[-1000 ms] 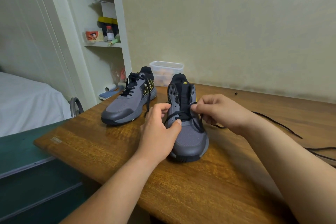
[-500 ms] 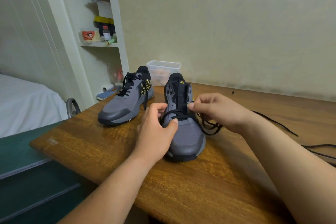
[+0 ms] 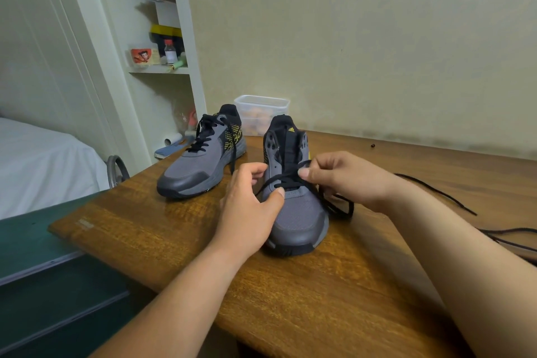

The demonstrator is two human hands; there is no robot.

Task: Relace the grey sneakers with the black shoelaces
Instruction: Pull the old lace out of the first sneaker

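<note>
Two grey mesh sneakers are sitting near the far-left corner of the wooden counter [image 3: 162,229]. Your right hand [image 3: 345,180] grip is pinching the black shoelace [image 3: 286,183] on the nearer sneaker [image 3: 293,192], which is showing a yellow Adidas logo; your left hand [image 3: 247,209] is bracing it, thumb pressing the lace. The other sneaker [image 3: 200,163] is sitting laced.

Wooden table [image 3: 305,293], glossy brown, corner toward the bed. Near grey sneaker [image 3: 293,206] standing toe-forward at its middle. Left of that sneaker, a second, laced grey sneaker [image 3: 200,166]. Behind it, against the wall, a clear plastic tub [image 3: 261,113]. Right of it, loose black shoelace [image 3: 441,197] trailing across the wood.
</note>
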